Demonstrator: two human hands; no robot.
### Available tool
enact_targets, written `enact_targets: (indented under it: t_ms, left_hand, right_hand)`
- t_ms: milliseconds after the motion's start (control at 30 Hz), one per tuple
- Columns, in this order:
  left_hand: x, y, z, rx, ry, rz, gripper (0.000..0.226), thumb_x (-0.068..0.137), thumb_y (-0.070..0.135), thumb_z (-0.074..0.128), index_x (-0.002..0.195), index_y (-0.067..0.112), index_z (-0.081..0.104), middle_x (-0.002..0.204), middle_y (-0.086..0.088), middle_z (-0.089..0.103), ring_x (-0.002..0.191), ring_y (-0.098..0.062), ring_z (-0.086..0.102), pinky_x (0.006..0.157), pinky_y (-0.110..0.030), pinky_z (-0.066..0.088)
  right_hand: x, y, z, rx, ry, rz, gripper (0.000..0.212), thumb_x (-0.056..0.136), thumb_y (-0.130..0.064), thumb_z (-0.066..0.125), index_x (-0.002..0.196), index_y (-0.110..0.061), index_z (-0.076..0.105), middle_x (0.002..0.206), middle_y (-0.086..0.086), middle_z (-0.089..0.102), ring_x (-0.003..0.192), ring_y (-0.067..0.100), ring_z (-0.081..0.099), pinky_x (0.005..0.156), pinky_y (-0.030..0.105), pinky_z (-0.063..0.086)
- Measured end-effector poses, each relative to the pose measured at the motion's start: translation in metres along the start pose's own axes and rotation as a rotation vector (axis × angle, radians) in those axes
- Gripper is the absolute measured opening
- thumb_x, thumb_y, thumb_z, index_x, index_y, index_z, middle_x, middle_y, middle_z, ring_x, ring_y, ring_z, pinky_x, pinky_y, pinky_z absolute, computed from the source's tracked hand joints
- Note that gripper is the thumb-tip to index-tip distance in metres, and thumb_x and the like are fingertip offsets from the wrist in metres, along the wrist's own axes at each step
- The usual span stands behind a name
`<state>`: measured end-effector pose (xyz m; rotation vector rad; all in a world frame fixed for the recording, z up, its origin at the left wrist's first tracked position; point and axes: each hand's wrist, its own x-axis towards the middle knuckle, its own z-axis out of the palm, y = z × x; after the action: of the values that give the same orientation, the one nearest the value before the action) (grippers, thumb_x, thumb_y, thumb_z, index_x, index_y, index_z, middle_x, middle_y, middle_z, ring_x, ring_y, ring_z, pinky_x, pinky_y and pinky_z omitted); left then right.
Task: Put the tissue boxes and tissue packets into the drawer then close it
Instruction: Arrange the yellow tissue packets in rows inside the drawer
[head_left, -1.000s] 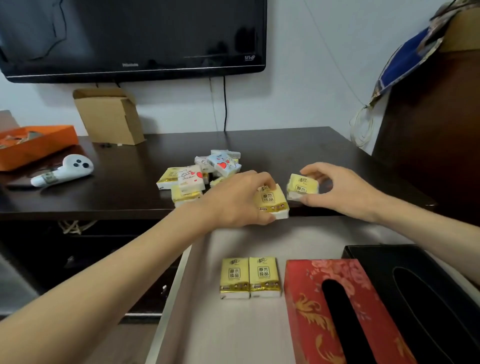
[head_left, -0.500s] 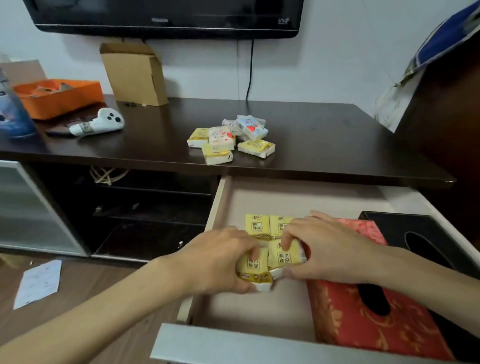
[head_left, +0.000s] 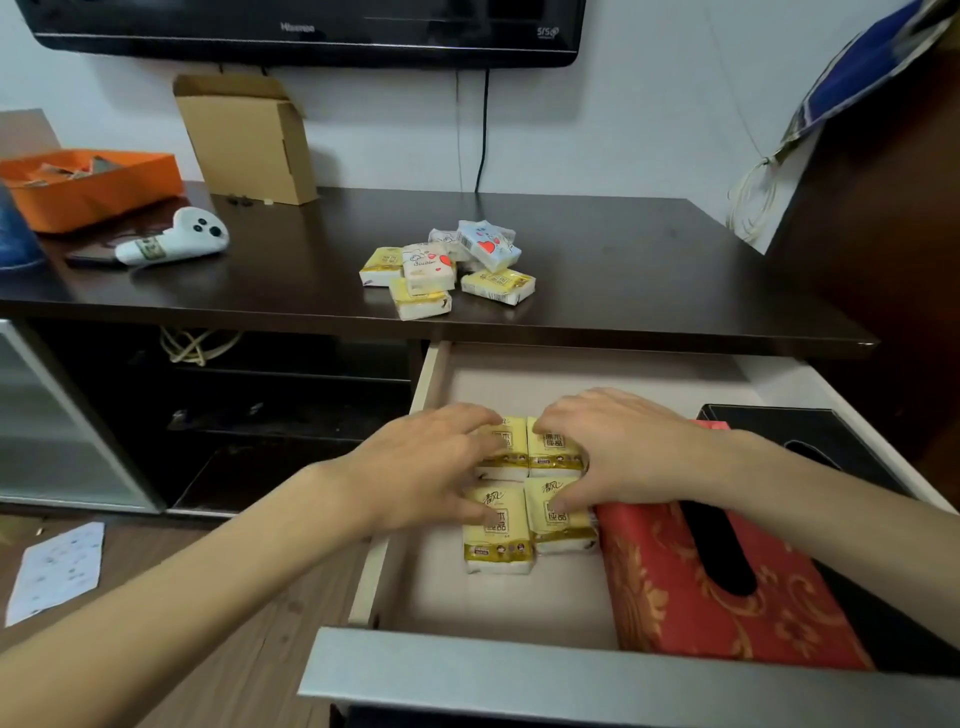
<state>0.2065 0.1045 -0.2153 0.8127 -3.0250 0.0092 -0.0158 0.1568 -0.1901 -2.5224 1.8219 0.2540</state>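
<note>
The drawer (head_left: 571, 670) stands pulled out under the dark table. Inside lie a red tissue box (head_left: 675, 597), a black tissue box (head_left: 831, 436) to its right, and several yellow tissue packets (head_left: 498, 545) in a two-by-two block on the left. My left hand (head_left: 415, 467) rests on the two left packets, fingers spread, thumb on the near one. My right hand (head_left: 623, 452) lies flat over the two right packets, thumb touching the near one. A pile of several more packets (head_left: 447, 270), yellow and heart-printed, sits on the table top (head_left: 649, 270).
On the table stand a cardboard box (head_left: 249, 140), an orange box (head_left: 88, 187) and a white controller (head_left: 176, 241). A TV (head_left: 311, 26) hangs above. A tall dark cabinet (head_left: 883, 234) is at the right. A paper sheet (head_left: 57, 571) lies on the floor.
Both hands carried a yellow packet each from the table edge down into the drawer. The packets now lie flat in front of the earlier two, and my fingers have loosened over them.
</note>
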Motion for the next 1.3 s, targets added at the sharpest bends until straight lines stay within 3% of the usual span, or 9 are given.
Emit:
enact_targets:
  t_ms: [100,300,500,600,733,867,967,1100,1300]
  left_hand:
    - [0.018,-0.004,0.002,0.086,-0.138,-0.001,0.080,0.080,0.064,0.068,0.141,0.016,0.046,0.147,-0.004,0.046,0.135,-0.022,0.043,0.110,-0.038,0.037]
    - [0.037,-0.010,0.007,0.044,-0.203,-0.027,0.069,0.080,0.062,0.071,0.131,0.017,0.056,0.130,-0.001,0.055,0.114,-0.024,0.056,0.095,-0.042,0.049]
    - [0.043,-0.013,0.015,-0.014,-0.163,-0.046,0.067,0.080,0.059,0.073,0.131,0.019,0.055,0.124,0.000,0.051,0.109,-0.021,0.055,0.087,-0.041,0.051]
    - [0.044,-0.015,0.016,-0.002,-0.125,-0.040,0.067,0.079,0.062,0.071,0.129,0.021,0.056,0.123,0.002,0.051,0.109,-0.020,0.054,0.088,-0.037,0.049]
    - [0.036,-0.017,0.013,0.093,0.079,-0.088,0.070,0.077,0.078,0.055,0.126,0.029,0.061,0.128,0.009,0.051,0.119,-0.013,0.048,0.103,-0.032,0.035]
    - [0.023,-0.037,-0.012,-0.059,0.445,-0.196,0.042,0.087,0.061,0.053,0.112,0.029,0.064,0.115,0.012,0.056,0.106,-0.009,0.055,0.070,-0.025,0.043]
    - [0.025,-0.065,-0.033,-0.098,0.641,-0.383,0.026,0.089,0.046,0.061,0.108,0.029,0.062,0.114,0.012,0.054,0.110,-0.011,0.053,0.074,-0.034,0.051]
    - [0.047,-0.101,-0.051,-0.191,0.493,-0.637,0.035,0.085,0.047,0.068,0.112,0.026,0.060,0.125,0.005,0.052,0.115,-0.018,0.051,0.086,-0.046,0.052]
    - [0.071,-0.117,-0.057,-0.264,0.353,-0.635,0.032,0.082,0.046,0.070,0.107,0.028,0.062,0.118,0.002,0.062,0.105,-0.022,0.058,0.083,-0.038,0.050]
  right_hand:
    - [0.014,-0.005,0.003,-0.109,-0.139,0.032,0.073,0.066,-0.074,0.076,0.111,-0.020,0.058,0.111,-0.001,0.062,0.108,0.024,0.057,0.094,0.036,0.036]
    - [0.024,-0.009,0.015,-0.224,-0.182,0.046,0.074,0.066,-0.069,0.080,0.115,-0.017,0.062,0.117,0.001,0.067,0.117,0.023,0.061,0.121,0.045,0.024]
    - [0.022,-0.010,0.015,-0.173,-0.132,0.072,0.059,0.068,-0.060,0.084,0.101,-0.018,0.060,0.107,-0.001,0.065,0.107,0.023,0.062,0.111,0.040,0.037]
    - [0.021,-0.010,0.013,-0.147,-0.110,0.070,0.058,0.071,-0.060,0.083,0.104,-0.017,0.063,0.100,-0.003,0.056,0.102,0.024,0.060,0.088,0.036,0.042]
    - [0.017,0.001,0.007,0.026,-0.048,0.106,0.056,0.079,-0.069,0.067,0.111,-0.023,0.063,0.113,-0.004,0.059,0.110,0.023,0.059,0.083,0.039,0.047]
    - [0.014,0.028,-0.012,0.295,0.263,0.187,0.055,0.087,-0.067,0.056,0.131,-0.034,0.060,0.132,-0.015,0.061,0.125,0.015,0.056,0.099,0.042,0.047]
    - [0.037,0.050,-0.029,0.533,0.458,0.217,0.038,0.090,-0.052,0.066,0.121,-0.030,0.067,0.122,-0.013,0.065,0.115,0.011,0.061,0.098,0.042,0.049]
    - [0.093,0.060,-0.042,0.724,0.523,0.292,0.040,0.089,-0.042,0.074,0.124,-0.025,0.064,0.125,-0.006,0.059,0.114,0.014,0.055,0.088,0.034,0.042]
    - [0.143,0.059,-0.040,0.688,0.498,0.357,0.044,0.084,-0.039,0.078,0.124,-0.025,0.068,0.128,-0.001,0.060,0.114,0.021,0.057,0.091,0.038,0.048]
